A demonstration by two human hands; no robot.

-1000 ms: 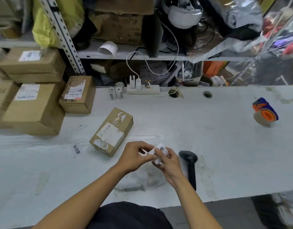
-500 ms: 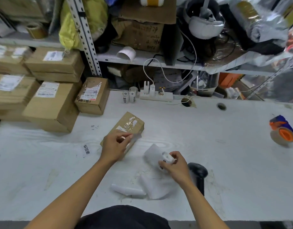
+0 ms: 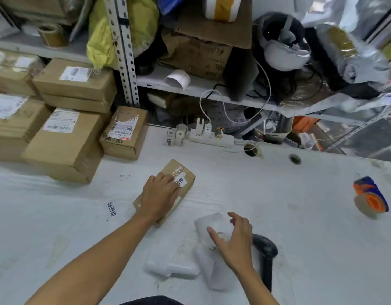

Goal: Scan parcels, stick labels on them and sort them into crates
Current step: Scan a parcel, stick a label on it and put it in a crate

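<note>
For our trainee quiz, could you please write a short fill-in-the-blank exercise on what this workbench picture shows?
1. The left hand presses a white label onto a small ____ parcel.
2. The black scanner lies just beside the ____ hand.
3. The tape dispenser near the table's right edge is blue and ____.

Missing words: cardboard; right; orange

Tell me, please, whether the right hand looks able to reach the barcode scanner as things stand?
Probably yes. The right hand hovers open over the white plastic strips, with the black barcode scanner lying on the table just to its right; nothing stands between them.
</note>
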